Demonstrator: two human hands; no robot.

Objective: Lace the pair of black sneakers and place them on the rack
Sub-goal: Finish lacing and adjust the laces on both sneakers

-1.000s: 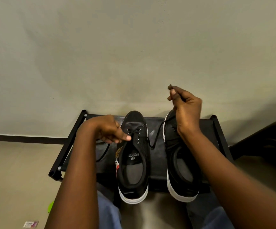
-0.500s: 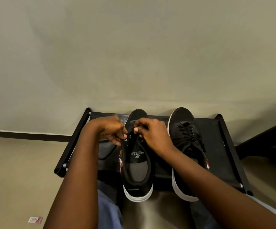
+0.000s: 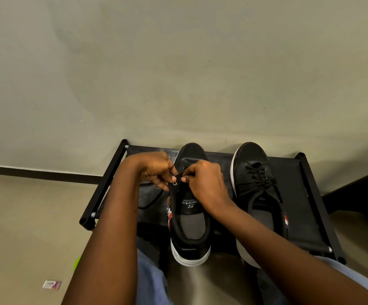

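1. Two black low-top sneakers with white soles stand side by side on one black fabric-topped rack with a tube frame (image 3: 310,208), toes toward the grey wall (image 3: 178,73).
2. The left sneaker (image 3: 189,216), unlaced through most of its eyelets, sits under both hands; the right sneaker (image 3: 255,188) is fully laced.
3. The left hand (image 3: 156,170) has its grip closed, thumb and fingers pinching one black shoelace (image 3: 151,200) at the left sneaker's upper eyelets; a loop of it trails over the rack.
4. The right hand (image 3: 205,181) also pinches at those eyelets, fingertips nearly touching the left hand's.
5. One small pink-and-white wrapper (image 3: 51,285) and one green object (image 3: 76,261) lie on the beige floor (image 3: 24,216).
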